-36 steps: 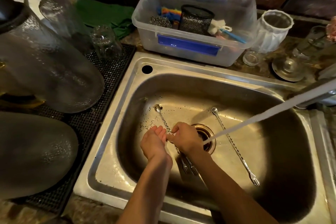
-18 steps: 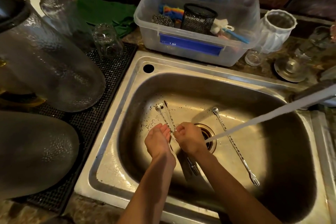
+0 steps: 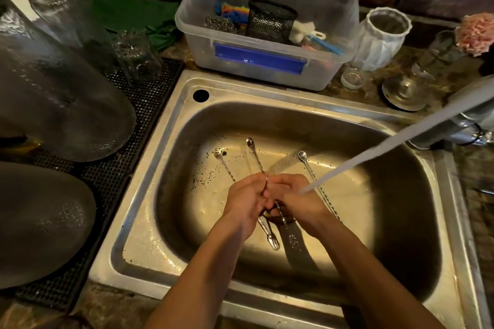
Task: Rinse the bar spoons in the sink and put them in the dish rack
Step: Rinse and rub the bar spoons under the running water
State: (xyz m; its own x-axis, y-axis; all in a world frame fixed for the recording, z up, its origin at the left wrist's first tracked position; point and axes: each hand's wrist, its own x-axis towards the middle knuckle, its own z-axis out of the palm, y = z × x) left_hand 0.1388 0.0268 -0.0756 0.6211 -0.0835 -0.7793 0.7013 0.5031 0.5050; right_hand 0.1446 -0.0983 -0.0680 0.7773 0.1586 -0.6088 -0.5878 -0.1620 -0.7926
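Left hand: my left hand (image 3: 247,201) is over the middle of the sink, fingers curled round the stem of one bar spoon.
Right hand: my right hand (image 3: 300,200) is pressed against the left one; its fingers are curled in close by the same stem, but I cannot tell if they hold it.
Held spoon: the held spoon (image 3: 256,159) sticks up and away from my hands, with its small bowl at the far end.
Left spoon: the left spoon (image 3: 223,161) lies on the sink floor; its stem runs under my left hand and its fork end shows near my wrist.
Right spoon: the right spoon (image 3: 307,165) lies on the sink floor just right of my hands.
Water: the water (image 3: 374,152) runs in a slanted stream from the tap (image 3: 470,117) on the right and lands on my right hand.
Sink: the sink (image 3: 187,115) is metal, with dark specks on its floor.
Box: a clear box (image 3: 267,61) with a blue handle sits behind the sink; I see no words on it.
Mat: a black mat (image 3: 144,104) lies left of the sink, with glasses on it.
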